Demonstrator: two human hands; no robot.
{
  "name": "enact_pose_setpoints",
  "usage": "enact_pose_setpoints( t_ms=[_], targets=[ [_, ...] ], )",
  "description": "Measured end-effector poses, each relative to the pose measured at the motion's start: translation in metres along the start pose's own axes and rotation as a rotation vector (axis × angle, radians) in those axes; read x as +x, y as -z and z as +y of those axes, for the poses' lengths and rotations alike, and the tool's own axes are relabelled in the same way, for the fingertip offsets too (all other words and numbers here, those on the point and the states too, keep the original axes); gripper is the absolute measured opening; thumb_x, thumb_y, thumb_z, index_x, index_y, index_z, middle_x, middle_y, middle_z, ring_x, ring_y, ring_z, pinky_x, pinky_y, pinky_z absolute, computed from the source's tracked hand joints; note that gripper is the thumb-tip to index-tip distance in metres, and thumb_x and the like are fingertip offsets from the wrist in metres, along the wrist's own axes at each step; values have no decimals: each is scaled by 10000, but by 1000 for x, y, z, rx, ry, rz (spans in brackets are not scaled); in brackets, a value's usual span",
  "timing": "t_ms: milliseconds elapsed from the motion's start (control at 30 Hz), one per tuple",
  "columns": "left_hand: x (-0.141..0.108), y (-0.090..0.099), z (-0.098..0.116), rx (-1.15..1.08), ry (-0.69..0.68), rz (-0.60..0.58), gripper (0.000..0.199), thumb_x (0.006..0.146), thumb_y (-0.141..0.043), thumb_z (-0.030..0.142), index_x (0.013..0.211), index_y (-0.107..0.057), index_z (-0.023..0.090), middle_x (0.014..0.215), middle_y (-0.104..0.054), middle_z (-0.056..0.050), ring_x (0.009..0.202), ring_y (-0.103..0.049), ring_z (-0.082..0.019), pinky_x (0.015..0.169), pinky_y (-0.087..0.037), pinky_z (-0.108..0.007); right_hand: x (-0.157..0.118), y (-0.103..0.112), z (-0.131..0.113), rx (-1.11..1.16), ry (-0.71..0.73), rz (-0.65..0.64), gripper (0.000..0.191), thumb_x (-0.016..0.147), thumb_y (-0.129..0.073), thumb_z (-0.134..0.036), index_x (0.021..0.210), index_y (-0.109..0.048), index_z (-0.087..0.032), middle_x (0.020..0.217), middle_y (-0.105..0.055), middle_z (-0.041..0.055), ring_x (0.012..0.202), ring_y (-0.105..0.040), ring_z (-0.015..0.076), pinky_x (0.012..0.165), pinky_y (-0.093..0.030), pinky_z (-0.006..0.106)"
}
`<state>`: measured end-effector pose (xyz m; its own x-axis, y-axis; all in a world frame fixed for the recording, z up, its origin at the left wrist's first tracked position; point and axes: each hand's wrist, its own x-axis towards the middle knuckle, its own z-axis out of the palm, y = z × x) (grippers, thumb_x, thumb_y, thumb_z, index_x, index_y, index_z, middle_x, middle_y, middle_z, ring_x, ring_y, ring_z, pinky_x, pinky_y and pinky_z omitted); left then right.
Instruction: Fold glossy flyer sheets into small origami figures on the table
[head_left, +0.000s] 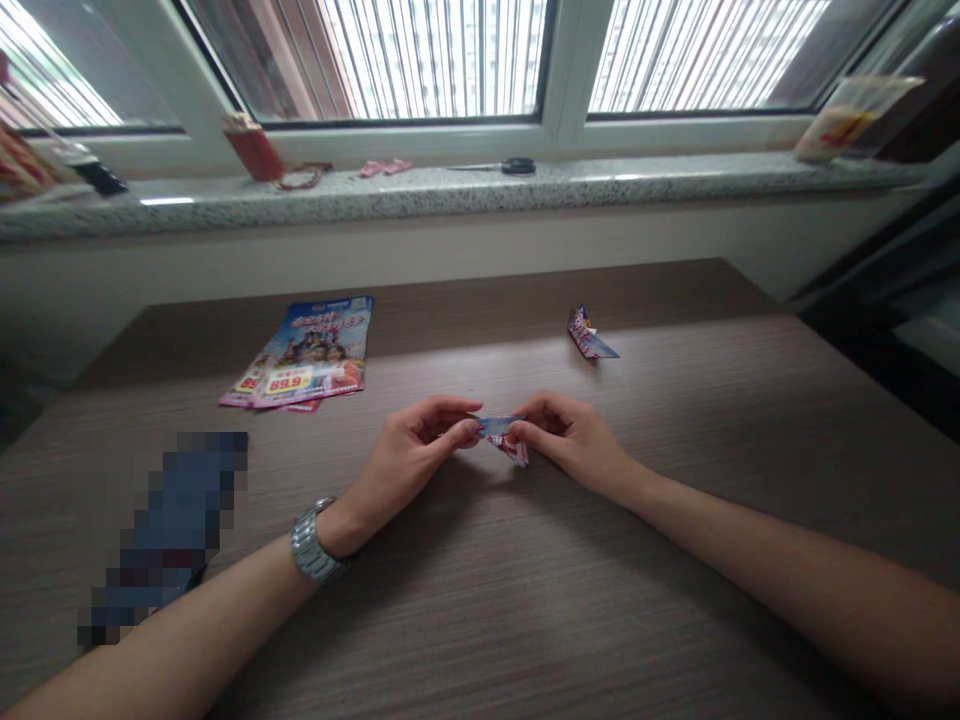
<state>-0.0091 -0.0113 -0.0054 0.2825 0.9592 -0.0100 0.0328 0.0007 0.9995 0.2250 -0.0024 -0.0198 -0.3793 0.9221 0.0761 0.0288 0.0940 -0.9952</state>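
A small piece of folded printed paper (504,432), blue along the top and red and white below, is held just over the table between my two hands. The thumb and fingers of my left hand (431,435) pinch its left end. On the right end, my right hand (562,435) grips it the same way. Beyond my right hand, a second folded paper piece (589,335) lies on the table, with a pointed blue tip. Part of the held paper is hidden behind my fingertips.
Several printed flyers (319,350) lie stacked on the wooden table (480,600) at the back left. A pixelated dark blue object (176,520) is beside my left forearm. Scissors (517,166), a red container (255,150) and a clear plastic cup (847,120) rest on the windowsill.
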Motion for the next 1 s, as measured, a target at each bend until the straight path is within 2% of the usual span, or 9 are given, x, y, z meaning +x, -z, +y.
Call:
enact_pose_setpoints(
  t_ms=[100,300,500,1000],
  targets=[
    [0,0,0,-17,6,-24,361,867,-801,373,1161,-705,187,1010,-788,-55,911,-749,-161,832,-601,-244,0,1,1,4,5,17,253,884,-759,-432,935,-693,-193,794,-763,22,672,-683,146,644,-530,276],
    [0,-1,2,19,56,-31,298,876,-776,436,983,-723,163,885,-779,-42,805,-737,-152,759,-599,-231,-1,1,2,-23,0,24,257,884,-758,-439,933,-688,-197,809,-761,24,691,-687,151,657,-532,284],
    [0,-3,6,60,32,-21,308,892,-750,459,918,-709,155,838,-772,-46,776,-732,-158,758,-602,-247,-1,1,-1,-47,0,15,280,884,-749,-467,936,-689,-199,823,-762,28,706,-688,159,670,-534,295],
    [-2,-3,1,76,-30,-36,344,969,-646,480,998,-711,144,913,-786,-80,828,-762,-191,788,-639,-292,0,1,1,-45,-13,31,315,876,-749,-500,923,-674,-197,786,-752,25,675,-673,155,641,-524,289]
  ],
)
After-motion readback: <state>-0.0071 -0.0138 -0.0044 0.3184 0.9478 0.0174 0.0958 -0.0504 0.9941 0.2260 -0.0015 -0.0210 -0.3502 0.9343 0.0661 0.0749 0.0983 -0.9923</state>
